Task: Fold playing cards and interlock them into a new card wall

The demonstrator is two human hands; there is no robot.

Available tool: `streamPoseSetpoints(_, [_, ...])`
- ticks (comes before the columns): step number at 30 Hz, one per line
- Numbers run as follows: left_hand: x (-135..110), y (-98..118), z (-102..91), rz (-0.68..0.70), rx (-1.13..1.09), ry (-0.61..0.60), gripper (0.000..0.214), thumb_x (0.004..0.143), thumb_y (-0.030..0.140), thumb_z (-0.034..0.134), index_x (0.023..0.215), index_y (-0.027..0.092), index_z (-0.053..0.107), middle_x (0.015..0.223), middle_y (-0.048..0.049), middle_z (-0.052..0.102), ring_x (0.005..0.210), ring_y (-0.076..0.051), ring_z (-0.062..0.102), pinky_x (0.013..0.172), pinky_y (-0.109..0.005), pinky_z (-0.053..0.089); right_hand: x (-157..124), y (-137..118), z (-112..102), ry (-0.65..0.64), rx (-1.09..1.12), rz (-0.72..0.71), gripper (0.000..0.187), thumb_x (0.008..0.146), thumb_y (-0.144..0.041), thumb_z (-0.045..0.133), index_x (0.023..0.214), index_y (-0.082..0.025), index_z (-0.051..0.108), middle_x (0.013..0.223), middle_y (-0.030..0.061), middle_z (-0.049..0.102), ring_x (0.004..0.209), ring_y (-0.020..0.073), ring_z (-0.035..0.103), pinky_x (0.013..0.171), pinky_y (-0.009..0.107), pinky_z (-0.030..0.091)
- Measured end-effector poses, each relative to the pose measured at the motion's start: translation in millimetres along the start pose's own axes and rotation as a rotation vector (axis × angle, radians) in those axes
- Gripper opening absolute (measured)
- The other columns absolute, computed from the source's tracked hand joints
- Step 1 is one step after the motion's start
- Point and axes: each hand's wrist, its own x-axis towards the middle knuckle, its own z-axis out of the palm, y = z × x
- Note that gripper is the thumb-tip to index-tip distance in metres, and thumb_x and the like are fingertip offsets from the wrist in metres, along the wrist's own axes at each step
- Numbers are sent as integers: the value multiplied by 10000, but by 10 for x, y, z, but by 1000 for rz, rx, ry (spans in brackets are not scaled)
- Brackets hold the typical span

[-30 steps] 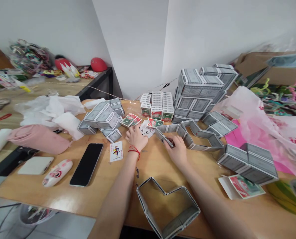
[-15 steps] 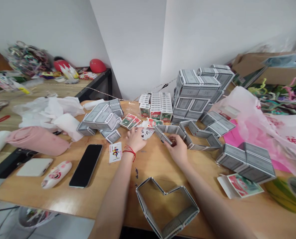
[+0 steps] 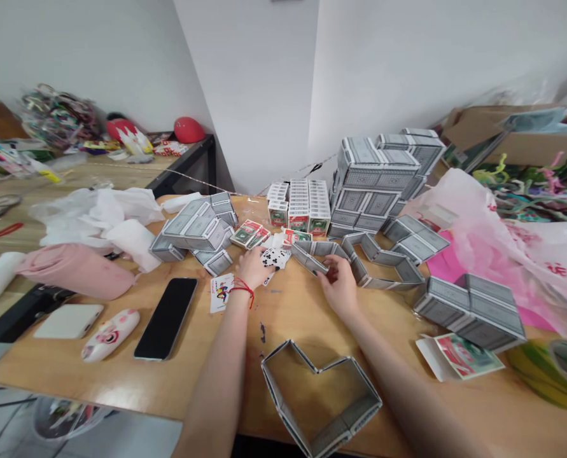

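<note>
Our left hand [image 3: 254, 270] has its grip pinched nearly closed on some playing cards [image 3: 275, 256], about 11 o'clock from the heart-shaped frame [image 3: 345, 420]. Our right hand's [image 3: 341, 286] grip is lightly closed on a grey card frame [image 3: 307, 257], roughly 12 o'clock.

Two forearms are seen uncovered as far as the frame's lower edge: the left forearm [image 3: 222, 359] near seven o'clock, the right forearm [image 3: 398, 375] between four and five. Around the left wrist a bracelet [image 3: 244, 287] of thin, bright red cord is worn, wound in several strands, a loose end dangling towards five o'clock. Dark polish is shown on a right-hand nail [image 3: 315, 273].
</note>
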Motion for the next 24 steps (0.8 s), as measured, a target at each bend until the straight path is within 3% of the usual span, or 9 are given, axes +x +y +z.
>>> streamPoseSetpoints(5, [29, -8, 27, 4, -179, 47, 464, 591, 305, 661, 1023, 202, 531, 965, -93, 628, 892, -258, 570, 714, -329, 418, 4, -82, -41, 117, -183, -80, 261, 724, -145, 485, 976, -196, 449, 909, 70, 468, 676, 157, 454, 623, 318, 426])
streamPoseSetpoints(9, [56, -17, 47, 18, -347, 137, 272, 664, 246, 577, 929, 185, 560, 889, -73, 646, 819, -220, 592, 696, -309, 428, 0, -147, -56, 273, -254, -89, 125, 728, -167, 482, 817, -206, 403, 732, 24, 408, 685, 172, 442, 601, 302, 404])
streamPoseSetpoints(11, [67, -9, 65, 30, -488, 179, 232, 685, 239, 545, 908, 177, 564, 888, -64, 644, 823, -203, 593, 705, -302, 438, -31, -164, -44, 272, -234, -106, 115, 740, -195, 482, 751, -219, 371, 694, 8, 403, 626, 152, 434, 566, 280, 394])
streamPoseSetpoints(14, [66, 25, 92, 12, -814, 123, 316, 683, 238, 537, 991, 169, 541, 878, -51, 641, 755, -169, 605, 623, -263, 462, -121, -178, -23, 118, -184, -182, 93, 763, -216, 470, 733, -226, 382, 626, -13, 437, 563, 128, 460, 535, 249, 392])
streamPoseSetpoints(16, [54, 58, 97, -3, -1003, 38, 426, 667, 213, 540, 1090, 183, 503, 833, -34, 639, 650, -139, 601, 531, -228, 456, -188, -193, -19, -59, -160, -267, 48, 763, -215, 473, 795, -224, 439, 599, -20, 484, 538, 118, 493, 527, 234, 399])
streamPoseSetpoints(19, [31, 104, 83, -12, -1146, -24, 462, 646, 177, 541, 1106, 193, 506, 765, -15, 633, 562, -113, 578, 470, -204, 440, -249, -233, -24, -325, -165, -385, 173, 780, -189, 439, 929, -234, 515, 574, -22, 549, 490, 109, 513, 528, 230, 410])
streamPoseSetpoints(21, [21, 122, 75, -19, -1179, -37, 427, 634, 174, 549, 1061, 184, 529, 750, -14, 631, 547, -112, 573, 459, -204, 440, -251, -264, -25, -401, -142, -417, 229, 778, -184, 430, 969, -239, 543, 602, -9, 587, 501, 114, 529, 546, 236, 429])
streamPoseSetpoints(24, [17, 128, 81, -9, -1177, -24, 416, 632, 187, 564, 1046, 179, 521, 743, -12, 630, 551, -115, 575, 464, -210, 448, -225, -297, -28, -416, -65, -380, 302, 759, -177, 436, 1030, -243, 554, 661, 4, 622, 545, 120, 558, 571, 239, 458])
